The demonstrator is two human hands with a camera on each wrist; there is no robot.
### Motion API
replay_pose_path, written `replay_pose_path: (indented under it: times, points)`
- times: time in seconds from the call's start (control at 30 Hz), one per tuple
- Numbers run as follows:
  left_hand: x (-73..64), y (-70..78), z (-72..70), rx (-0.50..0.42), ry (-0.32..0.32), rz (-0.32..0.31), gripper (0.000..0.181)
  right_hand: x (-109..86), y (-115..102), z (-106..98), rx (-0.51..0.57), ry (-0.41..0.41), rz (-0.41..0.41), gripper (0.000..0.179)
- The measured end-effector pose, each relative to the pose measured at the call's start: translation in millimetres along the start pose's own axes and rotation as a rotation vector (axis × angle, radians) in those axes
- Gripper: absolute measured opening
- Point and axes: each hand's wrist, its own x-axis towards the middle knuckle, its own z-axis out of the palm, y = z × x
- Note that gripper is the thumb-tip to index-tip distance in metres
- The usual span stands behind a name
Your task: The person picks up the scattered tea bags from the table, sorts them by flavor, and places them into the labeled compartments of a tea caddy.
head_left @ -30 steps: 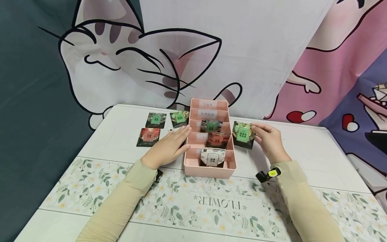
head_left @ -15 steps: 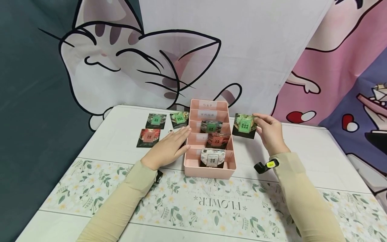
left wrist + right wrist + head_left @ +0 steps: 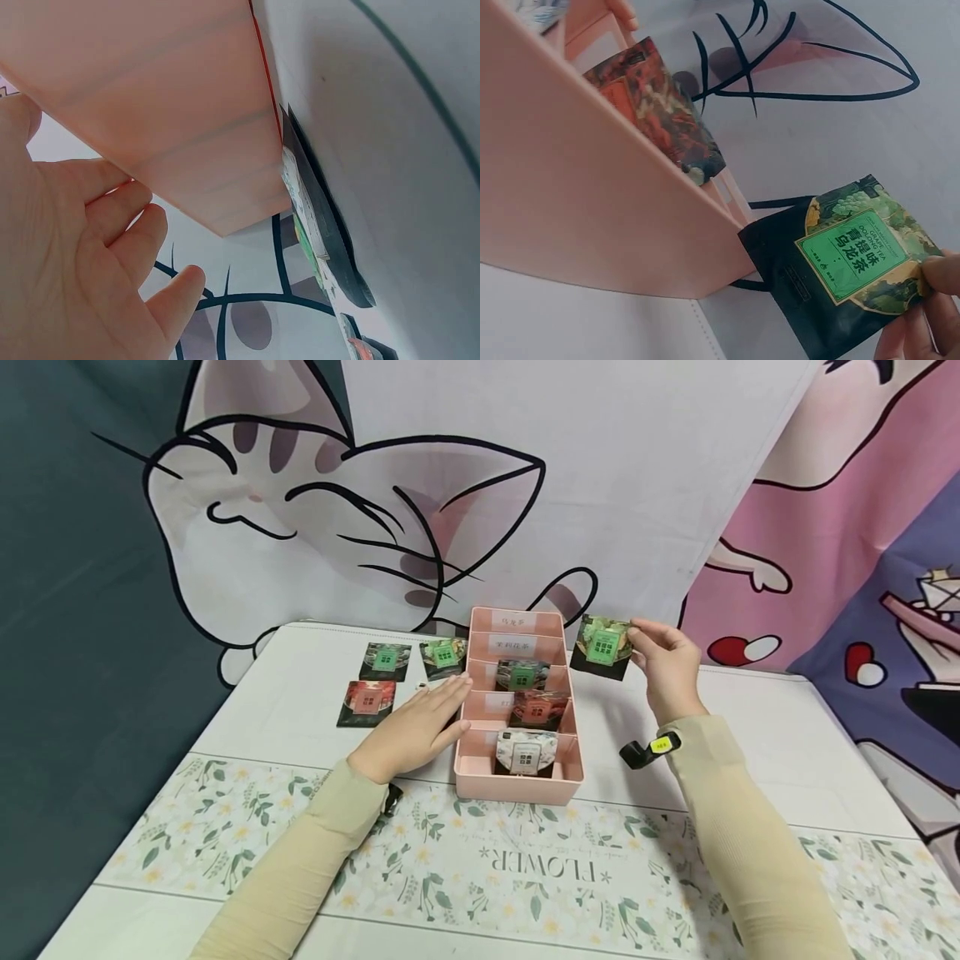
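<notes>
My right hand pinches a tea sachet by its right edge, raised just right of the box's far end. In the right wrist view, the sachet's green label reads grape oolong tea. My left hand rests with straight fingers against the left rim of the pink divided box. The box's front three compartments hold a white sachet, a red sachet and a dark green-labelled sachet. Its back two show only paper labels.
Left of the box lie a green-labelled sachet, a yellow-green sachet and a red sachet. Something partly hidden lies beneath my left hand. A cat-print cloth hangs behind the white table.
My right hand has lifted the grape oolong tea sachet up and away from me, towards the box's far end. The left hand has stayed on the rim.
</notes>
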Motion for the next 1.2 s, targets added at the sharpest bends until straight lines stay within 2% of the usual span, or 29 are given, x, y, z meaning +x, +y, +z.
replay_pose_path:
  times: [0.17,0.57,0.87,1.2]
  points:
    - [0.3,-0.2,0.8,-0.006,0.005,0.003,0.064,7.4,-4,7,-0.025,0.0,-0.04,0.016]
    - [0.1,0.2,1.1,-0.009,-0.002,-0.002,0.065,19.8,-12,33,-0.076,-0.074,-0.066,0.012]
    - [-0.1,0.5,0.6,-0.008,0.002,0.0,0.065,30.6,-14,51,-0.112,-0.119,-0.047,0.013]
    - [-0.2,1.3,0.0,-0.016,0.004,0.007,0.064,41.5,-12,69,-0.156,-0.121,-0.044,0.011]
